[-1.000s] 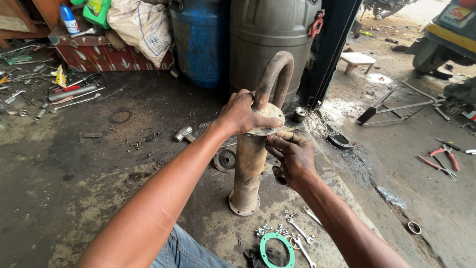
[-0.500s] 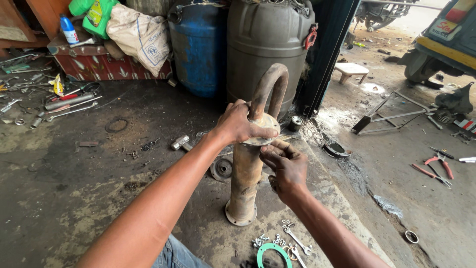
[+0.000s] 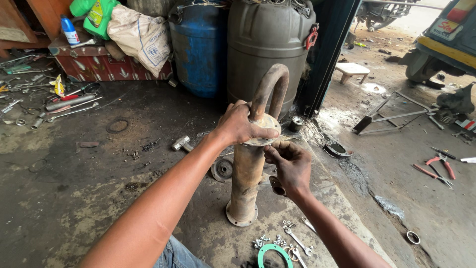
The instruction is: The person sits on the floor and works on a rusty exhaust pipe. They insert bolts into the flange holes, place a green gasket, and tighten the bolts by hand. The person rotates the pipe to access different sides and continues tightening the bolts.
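At the left edge of the stained concrete floor (image 3: 74, 198) lie scattered steel hand tools (image 3: 64, 101). The left hand (image 3: 240, 124) presses flat on the round flange plate (image 3: 265, 133) where the curved rusty pipe bend (image 3: 270, 89) meets the upright rusty steel pipe (image 3: 246, 178), fingers spread over its rim, much as half a second earlier. The right hand (image 3: 290, 166) has crept up under that flange, its fingertips pinching at the rim; what they nip is too small to tell. A green ring gasket (image 3: 274, 255) and loose nuts (image 3: 270, 241) lie by the pipe's foot.

Left hand (image 3: 241, 125) curled palm-down, right hand (image 3: 291, 166) just below, fingers pinched upward, forearms extended
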